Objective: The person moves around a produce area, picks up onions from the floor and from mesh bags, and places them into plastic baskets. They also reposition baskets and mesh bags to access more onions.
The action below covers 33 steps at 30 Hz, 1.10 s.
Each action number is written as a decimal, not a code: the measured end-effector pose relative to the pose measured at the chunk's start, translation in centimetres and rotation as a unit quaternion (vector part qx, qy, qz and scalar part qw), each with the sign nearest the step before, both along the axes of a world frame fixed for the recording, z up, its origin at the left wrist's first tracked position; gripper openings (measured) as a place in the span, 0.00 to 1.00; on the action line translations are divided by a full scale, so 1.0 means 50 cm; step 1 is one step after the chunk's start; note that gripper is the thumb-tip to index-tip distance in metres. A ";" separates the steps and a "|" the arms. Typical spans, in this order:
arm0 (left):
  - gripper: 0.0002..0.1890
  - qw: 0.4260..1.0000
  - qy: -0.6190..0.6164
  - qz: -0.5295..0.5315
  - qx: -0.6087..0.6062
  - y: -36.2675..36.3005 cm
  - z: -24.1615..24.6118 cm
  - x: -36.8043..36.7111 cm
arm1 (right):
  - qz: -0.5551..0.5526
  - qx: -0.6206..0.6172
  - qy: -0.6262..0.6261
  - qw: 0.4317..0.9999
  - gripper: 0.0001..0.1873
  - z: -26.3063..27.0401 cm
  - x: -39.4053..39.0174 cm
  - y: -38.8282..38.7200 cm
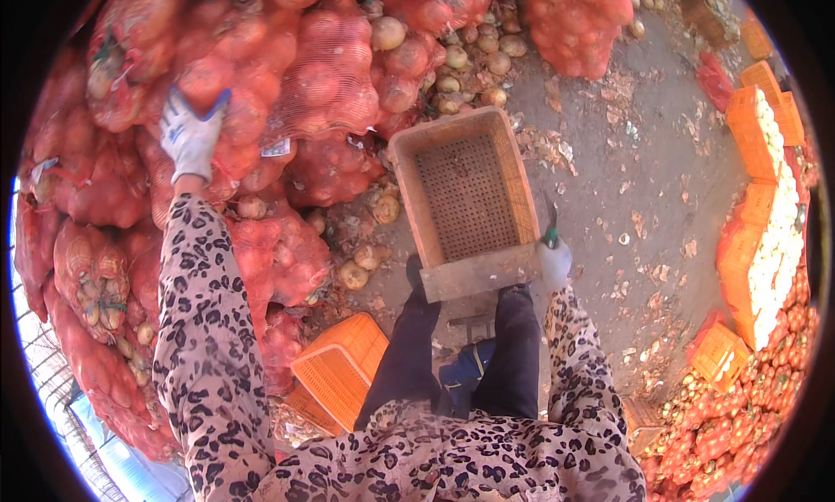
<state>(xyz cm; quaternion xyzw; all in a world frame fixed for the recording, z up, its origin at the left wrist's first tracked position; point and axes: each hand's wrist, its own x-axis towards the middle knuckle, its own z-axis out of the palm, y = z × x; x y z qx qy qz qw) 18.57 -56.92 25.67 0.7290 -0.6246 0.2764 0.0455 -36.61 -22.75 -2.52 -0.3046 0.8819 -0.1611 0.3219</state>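
My left hand [192, 133], in a white work glove with blue on its fingers, reaches up to a red mesh sack of onions [251, 65]. Its thumb and fingers are spread against the mesh. My right hand [556, 262], also gloved, grips the green handle of a small knife [552, 231], whose dark, thin blade points away from me. That hand is beside the end of a wooden board [483, 271] lying across the near end of an orange plastic crate [408, 195]. The crate's perforated floor is visible between the walls.
Onion sacks [98, 176] are heaped on the left; loose onions [489, 45] lie beyond the crate. Another orange crate [346, 355] lies tipped by my leg. Peel litters the concrete floor [607, 176]. At right stand crates of pale onions [750, 133] near more filled sacks [717, 443].
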 end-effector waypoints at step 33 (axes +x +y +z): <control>0.53 0.984 -0.025 -0.072 -0.161 -0.015 -0.064 0.046 | -0.039 0.065 0.048 0.996 0.16 -0.265 -0.124 -0.176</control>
